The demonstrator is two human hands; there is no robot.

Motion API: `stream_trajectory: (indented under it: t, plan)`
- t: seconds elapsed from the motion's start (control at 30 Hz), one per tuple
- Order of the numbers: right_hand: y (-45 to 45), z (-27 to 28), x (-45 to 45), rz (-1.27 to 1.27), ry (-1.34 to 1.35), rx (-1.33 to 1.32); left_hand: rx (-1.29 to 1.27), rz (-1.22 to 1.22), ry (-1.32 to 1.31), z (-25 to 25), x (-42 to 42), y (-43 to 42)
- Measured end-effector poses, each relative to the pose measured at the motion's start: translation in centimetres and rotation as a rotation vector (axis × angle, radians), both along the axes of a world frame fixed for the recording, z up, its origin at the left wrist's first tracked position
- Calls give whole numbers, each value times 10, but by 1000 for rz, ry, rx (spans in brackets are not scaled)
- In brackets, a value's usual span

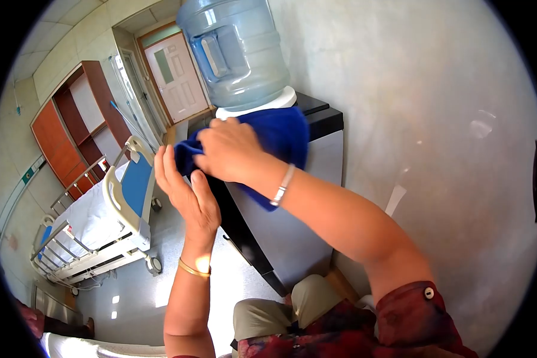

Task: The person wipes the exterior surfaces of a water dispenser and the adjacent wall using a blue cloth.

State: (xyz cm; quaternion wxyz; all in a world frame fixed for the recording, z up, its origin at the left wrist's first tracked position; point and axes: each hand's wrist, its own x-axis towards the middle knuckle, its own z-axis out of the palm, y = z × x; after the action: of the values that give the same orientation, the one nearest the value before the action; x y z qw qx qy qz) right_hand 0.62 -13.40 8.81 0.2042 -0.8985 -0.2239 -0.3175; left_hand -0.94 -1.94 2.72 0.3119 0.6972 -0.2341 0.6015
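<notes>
A blue cloth (280, 134) hangs over the top and side of a black and silver water dispenser (292, 209). My right hand (230, 149) grips the cloth with curled fingers, slightly blurred, near the dispenser's top edge. A bunched part of the cloth pokes out to the left of it. My left hand (188, 194) is beside that bunched end, its fingers stretched upward and thumb apart. Whether its fingertips touch the cloth I cannot tell. Above the cloth, a large clear blue water bottle (238, 59) sits upside down on the dispenser's white collar (280, 101).
A hospital bed (95, 215) with side rails and wheels stands on the left. Behind it is a reddish-brown cabinet (71, 131). A white door (176, 77) is at the back, and a pale wall (429, 119) lies close on the right. Another person's leg (68, 327) shows at lower left.
</notes>
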Motion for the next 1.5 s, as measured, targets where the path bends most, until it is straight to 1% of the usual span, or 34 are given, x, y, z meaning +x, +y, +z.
stream_trajectory:
  t: [0.07,0.1,0.13,0.2,0.23,0.27,0.33,0.37,0.4,0.43,0.47,0.53,0.57,0.6,0.63,0.67,0.7,0.73,0.8,0.83,0.9,0.93,0.97,1.03,1.1,1.17,1.2,1.23,1.27,1.3,1.33,1.4,1.47,1.5]
  plan:
    - [19,7,16,240,80,229,100,0,-78,-5,-7,0]
    - [19,17,22,483,214,370,127,42,-82,-6,-10,-5]
    - [20,18,21,541,306,536,142,17,-68,-6,-10,-6]
    - [9,18,22,763,450,785,214,95,51,1,-13,-10]
    - [-2,19,17,757,422,785,294,161,142,0,-6,-9]
    - [-6,14,20,657,256,812,382,300,193,4,-6,-11]
    - [-33,19,13,255,-106,448,398,318,150,6,0,-11]
    - [-47,17,10,85,-242,372,401,315,149,10,1,-10]
    - [-62,15,9,-86,-375,294,461,348,164,15,1,-10]
    - [-81,12,11,-192,-403,252,520,383,179,20,0,-10]
    - [-101,9,17,-294,-430,205,517,384,182,27,2,-9]
    - [-138,1,29,-500,-365,110,635,374,421,44,9,-9]
    - [-150,-1,30,-546,-245,147,683,356,473,53,11,-10]
    - [-160,-3,31,-590,-125,186,679,361,474,59,19,-10]
    - [-169,-13,41,-584,-127,187,701,299,557,65,28,-8]
    - [-177,-28,57,-506,-153,160,725,235,637,70,35,-7]
    - [-178,-31,60,-428,-178,133,720,211,621,74,41,-7]
    - [-181,-33,63,-425,-181,136,721,216,619,77,44,-8]
    - [-184,-33,61,-419,-461,-299,707,186,639,84,46,-12]
    - [-180,-30,54,-419,-463,-291,717,239,614,86,44,-14]
    - [-169,-23,43,-437,-183,-6,729,264,569,87,36,-24]
    - [-169,-24,43,-436,-186,1,734,285,528,86,33,-28]
    - [-169,-25,45,-438,-203,-4,704,255,462,83,32,-31]
    - [-169,-27,46,-437,-219,-6,670,225,440,80,33,-35]
    - [-171,-30,47,-410,-307,-67,633,201,424,79,35,-34]
    - [-170,-29,43,-412,-288,-50,670,70,372,79,41,-28]
    - [-169,-26,41,-422,-268,-38,663,83,377,80,44,-22]
    - [-170,-23,40,-408,-270,-40,665,58,470,84,48,-13]
    - [-170,-19,39,-430,-191,-97,665,32,562,87,54,-3]
    - [-168,-14,38,-453,-114,-157,644,54,598,85,64,9]
    - [-164,-7,37,-441,-121,-162,633,65,598,85,72,13]
    - [-156,2,36,-492,-49,-105,609,126,692,85,83,20]
    - [-148,7,43,-498,-68,-148,626,137,695,84,91,18]
    - [-145,7,45,-515,-87,-189,705,152,686,84,96,18]
